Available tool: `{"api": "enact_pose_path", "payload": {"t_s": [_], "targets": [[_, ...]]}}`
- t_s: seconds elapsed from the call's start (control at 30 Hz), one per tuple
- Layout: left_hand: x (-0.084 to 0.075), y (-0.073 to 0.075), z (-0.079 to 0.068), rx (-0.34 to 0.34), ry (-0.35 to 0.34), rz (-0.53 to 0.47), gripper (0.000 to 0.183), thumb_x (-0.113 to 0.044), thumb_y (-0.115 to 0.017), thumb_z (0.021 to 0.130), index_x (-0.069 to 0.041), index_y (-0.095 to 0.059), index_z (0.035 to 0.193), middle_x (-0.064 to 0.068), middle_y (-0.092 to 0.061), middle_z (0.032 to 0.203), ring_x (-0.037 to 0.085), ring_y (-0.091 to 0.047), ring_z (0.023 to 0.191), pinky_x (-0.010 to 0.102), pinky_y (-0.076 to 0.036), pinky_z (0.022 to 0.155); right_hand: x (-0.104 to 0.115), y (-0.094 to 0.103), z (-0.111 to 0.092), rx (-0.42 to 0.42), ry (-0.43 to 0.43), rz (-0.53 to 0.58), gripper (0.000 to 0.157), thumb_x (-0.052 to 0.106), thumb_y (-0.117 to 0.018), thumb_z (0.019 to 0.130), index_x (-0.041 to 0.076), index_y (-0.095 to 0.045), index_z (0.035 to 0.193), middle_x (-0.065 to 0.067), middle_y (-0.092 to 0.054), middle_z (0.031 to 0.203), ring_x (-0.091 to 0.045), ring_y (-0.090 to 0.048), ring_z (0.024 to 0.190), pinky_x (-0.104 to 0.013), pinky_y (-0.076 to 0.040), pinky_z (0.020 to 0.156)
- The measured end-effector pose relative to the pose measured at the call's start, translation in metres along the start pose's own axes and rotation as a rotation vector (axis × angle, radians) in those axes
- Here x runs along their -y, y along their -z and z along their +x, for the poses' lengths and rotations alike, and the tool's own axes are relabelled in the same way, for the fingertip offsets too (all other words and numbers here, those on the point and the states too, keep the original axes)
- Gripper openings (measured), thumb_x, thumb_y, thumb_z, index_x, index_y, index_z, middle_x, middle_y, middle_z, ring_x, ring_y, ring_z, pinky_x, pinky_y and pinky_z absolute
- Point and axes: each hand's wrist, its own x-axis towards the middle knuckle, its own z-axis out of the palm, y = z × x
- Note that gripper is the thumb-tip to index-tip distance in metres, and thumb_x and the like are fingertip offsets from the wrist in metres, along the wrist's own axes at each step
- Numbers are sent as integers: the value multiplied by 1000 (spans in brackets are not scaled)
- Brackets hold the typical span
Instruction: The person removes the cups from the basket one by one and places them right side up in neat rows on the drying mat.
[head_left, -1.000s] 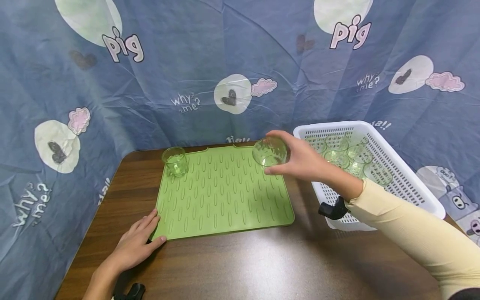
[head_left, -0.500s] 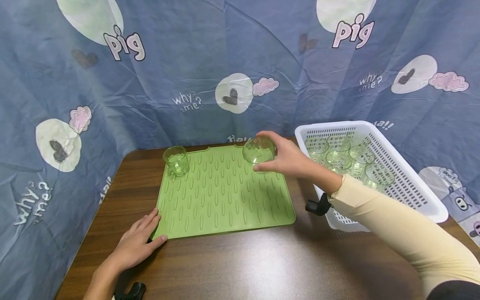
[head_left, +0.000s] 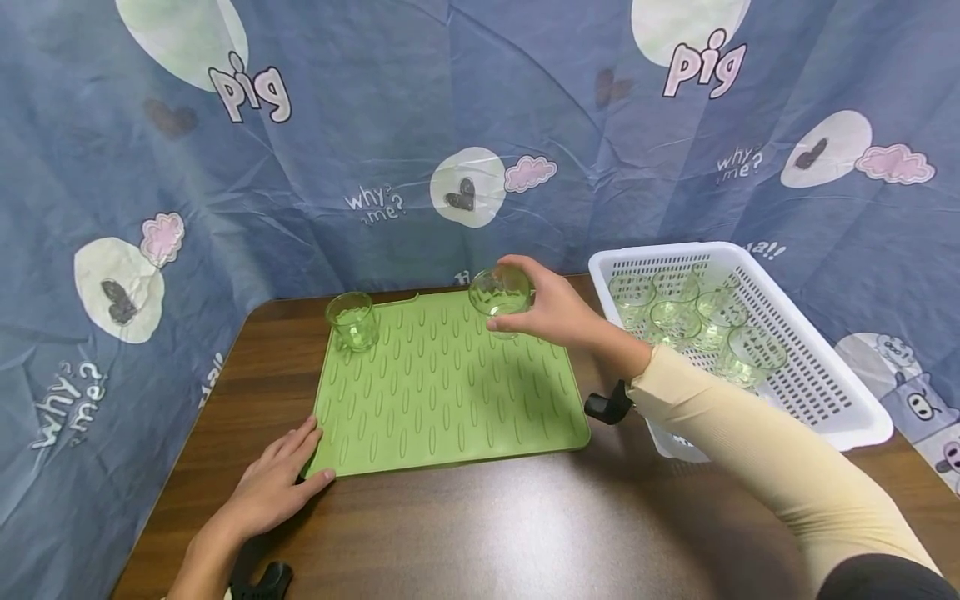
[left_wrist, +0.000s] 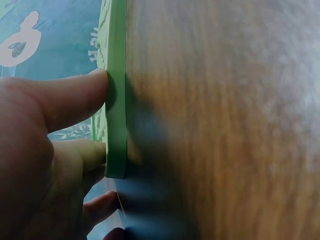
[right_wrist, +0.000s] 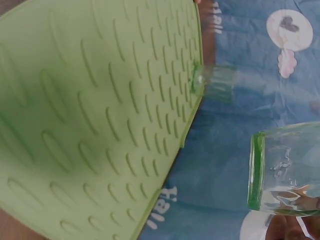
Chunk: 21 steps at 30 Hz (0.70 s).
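My right hand grips a clear glass tumbler by its sides, thumb in front and fingers behind. It hangs above the far part of a green ridged drying mat; in the right wrist view the tumbler shows its thick greenish base. A second tumbler stands upright at the mat's far left corner. My left hand rests at the near left corner of the mat, thumb against the front edge and the other fingers along the left side. The left wrist view has the thumb touching the mat's edge.
A white slotted plastic basket sits on the right of the brown wooden table, with several glass tumblers in it. My right forearm passes over the basket's near left part. A blue printed cloth hangs behind the table.
My right hand has carried the tumbler leftward over the mat, away from the basket, and slightly up in the view. The left hand has stayed at the mat's corner.
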Motion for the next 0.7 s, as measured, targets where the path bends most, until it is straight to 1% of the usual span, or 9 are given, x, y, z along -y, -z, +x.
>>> {"api": "enact_pose_path", "payload": {"t_s": [0.13, 0.27, 0.33, 0.5, 0.63, 0.67, 0.7], "targets": [[2, -1, 1, 6, -4, 2, 80, -52, -55, 98, 2, -33, 153, 22, -24, 163, 53, -27, 142, 77, -31, 99, -1, -13, 7, -4, -25, 19, 90, 38, -85, 77, 21, -38, 151, -6, -54, 144, -14, -57, 59, -35, -51, 77], [4, -2, -1, 5, 0, 0, 80, -51, -55, 98, 2, -33, 153, 23, -24, 163, 53, -27, 142, 77, -30, 99, -2, -28, 11, 25, -53, 53, 90, 40, -85, 77, 22, -37, 152, -6, -55, 143, -14, -63, 64, -37, -53, 78], [4, -2, -1, 0, 1, -1, 80, -51, -56, 97, 2, -33, 153, 23, -24, 163, 52, -28, 142, 77, -30, 100, -2, -34, 13, 37, -63, 56, 91, 40, -85, 77, 22, -37, 152, -6, -55, 142, -14, -66, 67, -38, -54, 82], [3, -4, -1, -15, -4, 7, 79, -51, -55, 97, 1, -34, 153, 21, -25, 163, 51, -28, 142, 76, -30, 100, -5, -44, 16, 36, -55, 27, 91, 40, -85, 76, 18, -38, 151, -6, -56, 142, -11, -66, 72, -42, -52, 93], [2, -4, 0, -15, -5, 15, 79, -51, -55, 98, 1, -34, 153, 21, -25, 163, 51, -29, 142, 76, -31, 99, -7, -49, 18, 27, -38, 38, 90, 39, -85, 76, 16, -39, 150, -6, -55, 143, -16, -67, 73, -44, -50, 99], [2, -4, 0, -14, -5, 15, 79, -51, -55, 98, 1, -34, 153, 21, -25, 163, 51, -28, 142, 77, -31, 99, -8, -50, 19, 23, -37, 42, 90, 39, -85, 76, 15, -39, 150, -7, -55, 143, -18, -68, 75, -45, -49, 101], [2, -3, 0, -14, -6, 17, 79, -51, -55, 98, 1, -34, 153, 21, -25, 163, 51, -28, 142, 77, -31, 99, -8, -51, 20, 19, -35, 42, 91, 39, -85, 76, 15, -39, 150, -7, -56, 143, -19, -70, 83, -45, -49, 102]]}}
